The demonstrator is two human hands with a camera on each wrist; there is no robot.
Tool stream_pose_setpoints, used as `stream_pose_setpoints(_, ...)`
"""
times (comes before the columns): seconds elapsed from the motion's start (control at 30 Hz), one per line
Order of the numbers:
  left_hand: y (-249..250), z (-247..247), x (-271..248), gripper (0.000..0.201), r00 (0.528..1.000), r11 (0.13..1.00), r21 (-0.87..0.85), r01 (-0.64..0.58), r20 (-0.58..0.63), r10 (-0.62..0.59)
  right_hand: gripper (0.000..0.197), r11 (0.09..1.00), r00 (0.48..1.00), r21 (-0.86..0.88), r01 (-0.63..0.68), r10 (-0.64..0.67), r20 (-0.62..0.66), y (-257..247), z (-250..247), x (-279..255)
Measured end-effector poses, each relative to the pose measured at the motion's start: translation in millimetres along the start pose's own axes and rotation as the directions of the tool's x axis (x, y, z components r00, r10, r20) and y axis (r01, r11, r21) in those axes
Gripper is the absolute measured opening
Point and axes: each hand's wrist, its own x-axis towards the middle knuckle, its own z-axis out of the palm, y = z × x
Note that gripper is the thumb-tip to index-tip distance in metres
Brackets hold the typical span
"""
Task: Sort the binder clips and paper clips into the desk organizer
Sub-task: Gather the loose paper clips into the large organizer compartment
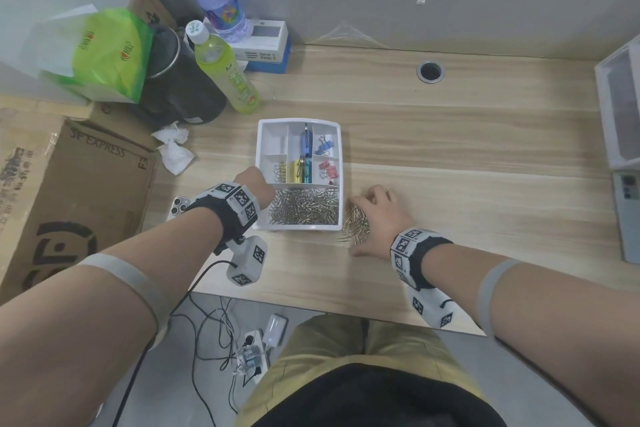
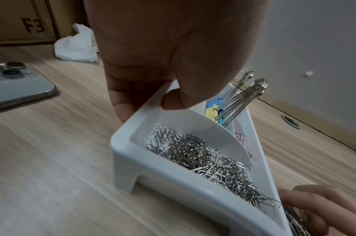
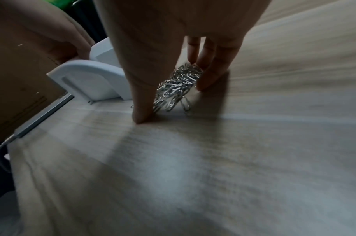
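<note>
Right grip (image 1: 375, 218) is curled over a loose pile of paper clips (image 1: 356, 224) on the bench (image 1: 485, 135), thumb on one side and fingers (image 3: 208, 75) on the other, scooping them together just off the organizer's 3 o'clock side. Left grip (image 1: 254, 184) pinches the white desk organizer (image 1: 341, 163) by its rim at about 9 o'clock, thumb inside and fingers outside the wall.

Organizer sits mid-bench. Its wide front compartment at 6 o'clock is already heaped with paper clips (image 2: 209, 161). Behind that, the small compartments hold binder clips: yellow ones (image 1: 282, 172) on the left, pink ones (image 1: 329, 170) on the right, blue ones (image 1: 323, 146) at the back right, plus a few bigger clips standing up in the middle slot.

Further out: a phone (image 1: 178, 206) lying face down near the left wrist, crumpled tissue (image 1: 173, 149) at 10 o'clock, a green drink bottle (image 1: 225, 69) and a cardboard box (image 1: 69, 191) way off to the left.
</note>
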Motion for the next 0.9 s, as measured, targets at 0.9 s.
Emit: stream_pose_setpoints(0.9, -1.0, -3.7, -4.9, 0.023, 1.0, 1.0, -0.023, -0.01, 0.024, 0.011, 0.017, 0.961, 0.999, 0.276, 0.007, 0.006, -0.045, -0.7, -37.5, 11.4)
